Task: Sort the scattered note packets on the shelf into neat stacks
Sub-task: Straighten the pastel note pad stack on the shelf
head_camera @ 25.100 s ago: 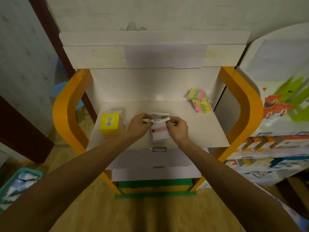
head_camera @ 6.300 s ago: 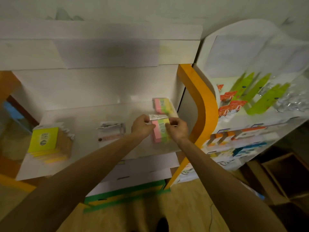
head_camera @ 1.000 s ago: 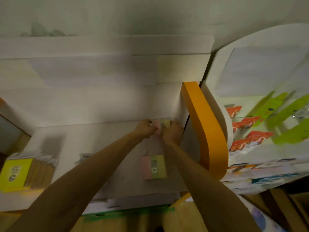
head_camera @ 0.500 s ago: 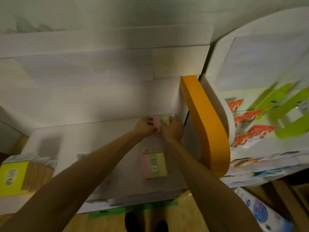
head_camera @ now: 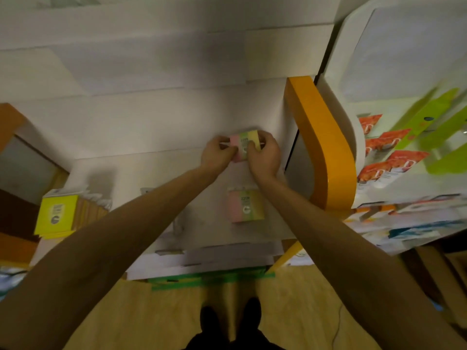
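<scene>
A pink, green and yellow note packet is held at the back right of the white shelf. My left hand grips its left side and my right hand grips its right side, fingers curled over it. A second packet of the same three colours lies flat on the shelf nearer to me, between my forearms. A stack of yellow note packets stands at the shelf's left end. A white packet shows partly behind my left forearm.
An orange side panel closes the shelf on the right, close to my right hand. Past it stands another white rack with orange and green packaged goods. Lower shelf boards and a green base lie below. My feet show on the wooden floor.
The view has tilted down and my hands have lifted the three-coloured packet slightly off the back of the shelf. The nearer packet has not moved.
</scene>
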